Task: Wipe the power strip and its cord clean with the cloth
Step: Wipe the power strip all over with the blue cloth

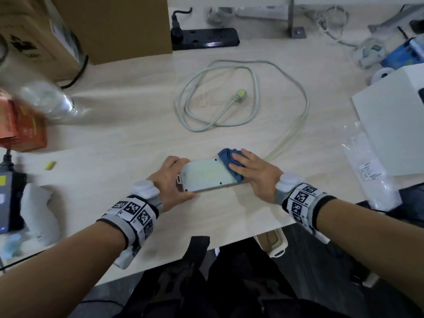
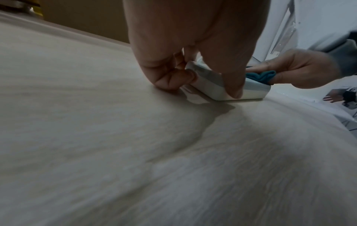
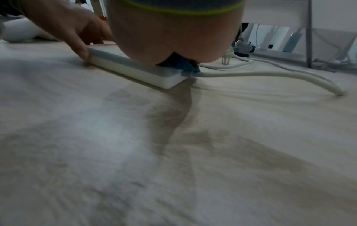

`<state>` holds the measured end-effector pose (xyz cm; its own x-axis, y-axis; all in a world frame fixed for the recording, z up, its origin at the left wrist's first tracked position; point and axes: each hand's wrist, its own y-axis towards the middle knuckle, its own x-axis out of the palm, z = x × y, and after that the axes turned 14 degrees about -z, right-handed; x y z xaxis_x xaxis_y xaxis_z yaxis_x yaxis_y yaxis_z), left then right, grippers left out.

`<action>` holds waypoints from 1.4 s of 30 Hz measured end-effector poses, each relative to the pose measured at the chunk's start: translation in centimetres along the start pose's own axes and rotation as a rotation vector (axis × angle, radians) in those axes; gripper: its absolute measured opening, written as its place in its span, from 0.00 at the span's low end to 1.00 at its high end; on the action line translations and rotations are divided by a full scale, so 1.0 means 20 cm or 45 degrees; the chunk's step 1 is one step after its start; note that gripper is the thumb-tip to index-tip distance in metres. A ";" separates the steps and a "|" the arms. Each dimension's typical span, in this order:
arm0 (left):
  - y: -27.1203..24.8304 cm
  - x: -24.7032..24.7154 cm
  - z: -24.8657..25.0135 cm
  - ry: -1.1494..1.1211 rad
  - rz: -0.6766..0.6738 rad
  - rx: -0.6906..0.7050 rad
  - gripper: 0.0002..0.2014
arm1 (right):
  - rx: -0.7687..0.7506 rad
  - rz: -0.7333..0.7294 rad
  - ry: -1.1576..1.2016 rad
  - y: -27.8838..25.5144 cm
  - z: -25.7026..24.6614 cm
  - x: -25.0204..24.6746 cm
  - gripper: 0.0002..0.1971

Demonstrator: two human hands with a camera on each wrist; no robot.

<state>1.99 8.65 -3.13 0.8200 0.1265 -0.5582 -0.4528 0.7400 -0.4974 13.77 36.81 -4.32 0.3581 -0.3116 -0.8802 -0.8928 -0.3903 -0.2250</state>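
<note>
A white power strip (image 1: 206,175) (image 2: 257,90) (image 3: 135,70) lies back-up near the table's front edge. My left hand (image 1: 169,177) (image 2: 173,73) grips its left end, thumb on the near side and fingers on the far side. At the right end my right hand (image 1: 250,166) (image 2: 289,68) holds a bunched blue cloth (image 1: 226,157) (image 2: 258,75) (image 3: 185,64) down on the strip, fingers flat on top and thumb under the cloth's edge. The pale cord (image 1: 252,88) (image 3: 251,75) leaves that end and loops farther back, with its plug (image 1: 239,95) inside the loop.
A black power strip (image 1: 206,36) and cardboard boxes (image 1: 110,26) stand at the back. A clear bottle (image 1: 46,97) and an orange box (image 1: 20,129) are at the left. A white box (image 1: 394,125) and a plastic bag (image 1: 367,166) sit at the right.
</note>
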 end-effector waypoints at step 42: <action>-0.01 0.00 0.06 0.123 0.019 -0.204 0.40 | -0.176 -0.267 -0.020 0.00 0.03 -0.07 0.41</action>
<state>2.49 9.36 -2.29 0.7789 0.0668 -0.6235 -0.5209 0.6226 -0.5840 13.06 37.79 -3.29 0.5265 -0.1981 -0.8268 -0.7531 -0.5599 -0.3454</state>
